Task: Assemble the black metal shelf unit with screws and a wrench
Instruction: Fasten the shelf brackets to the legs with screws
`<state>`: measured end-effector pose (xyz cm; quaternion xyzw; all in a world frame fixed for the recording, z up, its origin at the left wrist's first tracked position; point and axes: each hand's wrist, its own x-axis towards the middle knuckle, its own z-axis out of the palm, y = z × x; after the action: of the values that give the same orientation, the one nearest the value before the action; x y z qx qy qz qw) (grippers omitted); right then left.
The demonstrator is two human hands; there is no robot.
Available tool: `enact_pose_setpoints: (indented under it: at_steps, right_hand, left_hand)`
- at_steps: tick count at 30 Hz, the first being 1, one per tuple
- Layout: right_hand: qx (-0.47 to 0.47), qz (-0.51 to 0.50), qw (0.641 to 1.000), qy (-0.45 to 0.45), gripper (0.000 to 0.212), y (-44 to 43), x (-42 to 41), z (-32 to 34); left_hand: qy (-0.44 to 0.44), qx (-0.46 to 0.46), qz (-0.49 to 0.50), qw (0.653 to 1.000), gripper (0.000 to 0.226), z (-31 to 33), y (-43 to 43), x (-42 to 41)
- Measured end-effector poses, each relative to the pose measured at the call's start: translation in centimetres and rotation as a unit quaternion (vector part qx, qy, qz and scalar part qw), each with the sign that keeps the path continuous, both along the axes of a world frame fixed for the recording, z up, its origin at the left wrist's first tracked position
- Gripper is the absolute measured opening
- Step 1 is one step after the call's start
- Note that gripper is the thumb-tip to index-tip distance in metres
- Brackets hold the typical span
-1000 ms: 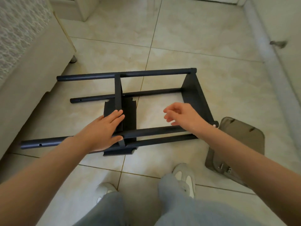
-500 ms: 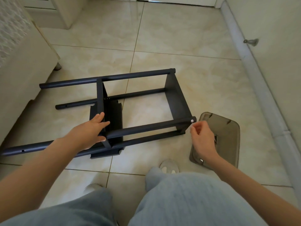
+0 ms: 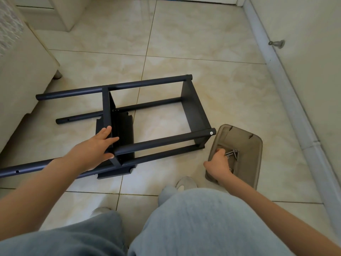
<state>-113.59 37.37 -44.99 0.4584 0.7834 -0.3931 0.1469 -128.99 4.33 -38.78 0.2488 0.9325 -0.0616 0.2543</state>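
- The right hand [image 3: 218, 163] has left the near post [image 3: 166, 141], where it was half a second ago, and has dropped into the tray [image 3: 248, 161] just right of the frame.
- Its fingers curl down among the loose screws [image 3: 231, 154]. The back of the hand hides them, so I cannot tell whether they have pinched one yet.
- The left hand [image 3: 96, 148] has stayed put. Its fingers lie straight and flat against the middle panel [image 3: 106, 108], gripping nothing.
- The shelf unit [image 3: 193, 111] lies on its side on the floor [image 3: 184, 43], as before, steadied by that hand.
- One screw head [image 3: 211, 133] already shows at the post's right end.
- Judgement: the step now is fetching the next screw, probably for the middle panel's joints.
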Motion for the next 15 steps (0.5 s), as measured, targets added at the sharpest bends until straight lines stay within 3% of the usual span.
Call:
enact_pose_setpoints:
  at_steps: [7,11,13,15]
  right_hand:
    - [-0.083,-0.004,0.996,0.006,0.063,-1.7,0.3,-0.7]
    - [-0.186,-0.103,0.976,0.037,0.030,0.7,0.2,-1.2]
    - [-0.175,-0.128,0.975,0.052,0.019,2.5,0.3,-2.0]
    - [-0.124,-0.120,0.984,0.037,0.020,4.4,0.5,-3.0]
  left_hand:
    - [-0.005,0.010,0.007,1.000,0.087,0.2,0.3,0.2]
    - [-0.005,0.015,0.012,1.000,0.087,0.3,0.3,0.3]
    - [-0.008,0.020,0.015,1.000,0.087,0.4,0.2,0.2]
    - [-0.011,0.019,0.016,1.000,0.086,0.5,0.3,0.3]
